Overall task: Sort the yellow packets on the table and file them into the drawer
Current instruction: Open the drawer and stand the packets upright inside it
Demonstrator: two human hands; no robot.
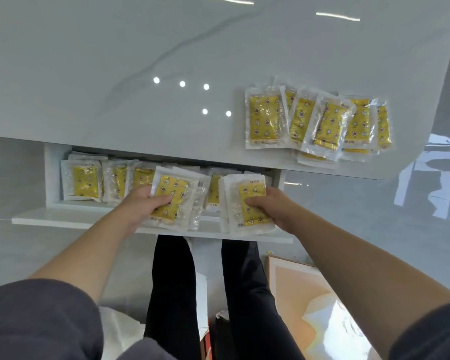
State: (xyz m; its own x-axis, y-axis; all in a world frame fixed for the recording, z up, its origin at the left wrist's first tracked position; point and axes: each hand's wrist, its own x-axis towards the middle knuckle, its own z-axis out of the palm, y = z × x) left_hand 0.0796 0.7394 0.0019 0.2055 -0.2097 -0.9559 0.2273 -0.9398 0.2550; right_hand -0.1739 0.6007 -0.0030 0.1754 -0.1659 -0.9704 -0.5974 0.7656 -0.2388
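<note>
1. The white pull-out drawer point(76, 219) stands open under the front edge of the glossy grey-white marbled bench point(140, 74).
2. At the drawer's left end, clear plastic packets with yellow printed inserts point(85, 181) are filed in an overlapping row. Three yellow faces can be counted there. A fourth shows further right, between the two hands. Any packets behind these are hidden.
3. The left hand point(140, 203) has its fingers curled over the face of the left stack point(174, 201) of like packets. It grips the stack above the drawer's middle, and the stack leans slightly rightward. The number of packets in it cannot be told.
4. The right hand point(276, 203) grips the right stack point(247, 206) from its right edge, fingers wrapped onto the yellow face. This stack is above the drawer's right end. Its long axis runs roughly away from the person. Its count also cannot be told.
5. The unsorted pile point(320, 123) lies on the bench's right front corner area, well apart from both hands. It is beyond them, to their right, and above drawer level. At least six yellow faces show, fanned and overlapping, with more edges beneath. Their long axes point away from the person, and several are slanted.
6. Judgement: the right hand is the nearer one to the pile. Once both stacks are filed, the next reach would go forward and rightward. The lowest packets sit close to the bench edge and could slide off.
</note>
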